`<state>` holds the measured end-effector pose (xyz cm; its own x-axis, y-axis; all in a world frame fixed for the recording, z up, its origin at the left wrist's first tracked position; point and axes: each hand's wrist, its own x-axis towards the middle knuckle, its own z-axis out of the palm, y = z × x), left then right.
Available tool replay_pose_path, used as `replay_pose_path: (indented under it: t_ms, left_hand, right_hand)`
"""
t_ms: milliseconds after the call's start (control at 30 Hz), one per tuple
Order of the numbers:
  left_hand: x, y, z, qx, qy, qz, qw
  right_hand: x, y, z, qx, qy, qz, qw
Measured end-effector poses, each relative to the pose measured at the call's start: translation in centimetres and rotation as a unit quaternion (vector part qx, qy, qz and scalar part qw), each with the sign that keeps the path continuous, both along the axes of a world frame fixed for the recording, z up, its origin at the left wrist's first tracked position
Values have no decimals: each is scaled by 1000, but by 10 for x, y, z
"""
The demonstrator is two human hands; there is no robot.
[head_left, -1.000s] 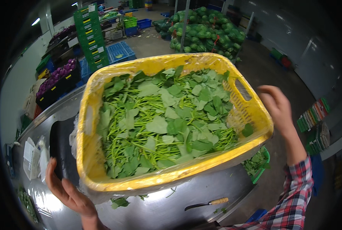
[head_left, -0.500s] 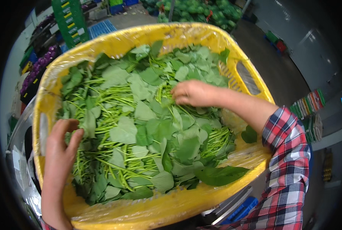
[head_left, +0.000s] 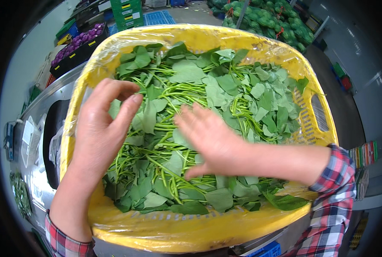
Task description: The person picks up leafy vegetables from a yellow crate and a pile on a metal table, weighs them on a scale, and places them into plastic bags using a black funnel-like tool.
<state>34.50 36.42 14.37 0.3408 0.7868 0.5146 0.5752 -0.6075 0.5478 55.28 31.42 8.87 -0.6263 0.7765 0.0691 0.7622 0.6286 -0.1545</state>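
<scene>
Clock positions are read from the basket's centre.

At 8 o'clock lies a bunch of dark green leafy produce [head_left: 20,195]. At 9 o'clock, a white perforated plastic basket [head_left: 29,145] stands on a shiny grey metal table [head_left: 40,199]. At 10 o'clock, a black crate with yellow labels holds round purple produce [head_left: 80,44].

The left hand [head_left: 104,115] is over the load at 9 o'clock, fingers curled and thumb spread away from them. No grip is visible; contact with the leaves cannot be told.

At 11 o'clock rises a stack of green plastic crates [head_left: 127,17].

In the middle is a large yellow plastic basket [head_left: 199,36], lined with clear film. Inside lie leafy green stems [head_left: 218,92], broad leaves mixed with bright stalks.

The right hand [head_left: 214,141], slightly blurred, is near the centre, its forearm entering from 4 o'clock. It is flat, palm down over the stems, fingers extended, with nothing visibly grasped; whether it presses cannot be told.

At 1 o'clock sits a heap of netted round green produce [head_left: 270,26].
</scene>
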Motion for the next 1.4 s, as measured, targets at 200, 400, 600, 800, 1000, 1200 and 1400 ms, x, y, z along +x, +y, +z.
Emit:
replay_pose_path:
  t_ms: [200,400,600,800,1000,1200,1400]
  left_hand:
    - [-9,2,0,3,-21,-8,1000]
    - [-10,1,8,-53,-15,-4,998]
    - [-17,4,5,-50,-19,-10,999]
    - [-21,13,-1,-47,-31,0,998]
    - [-19,13,-2,-62,-59,37,996]
    - [-20,15,-17,-75,37,1,996]
    - [22,-17,-29,-303,46,-104,946]
  right_hand:
    - [-10,9,-4,-49,-184,-16,982]
    - [7,16,-13,-83,-83,-55,992]
    - [-8,-18,-15,34,-208,-30,977]
    - [17,20,12,-178,43,-161,970]
    - [108,46,31,-155,28,-210,965]
    - [130,38,62,-206,267,-213,917]
    - [160,36,25,-187,279,-268,903]
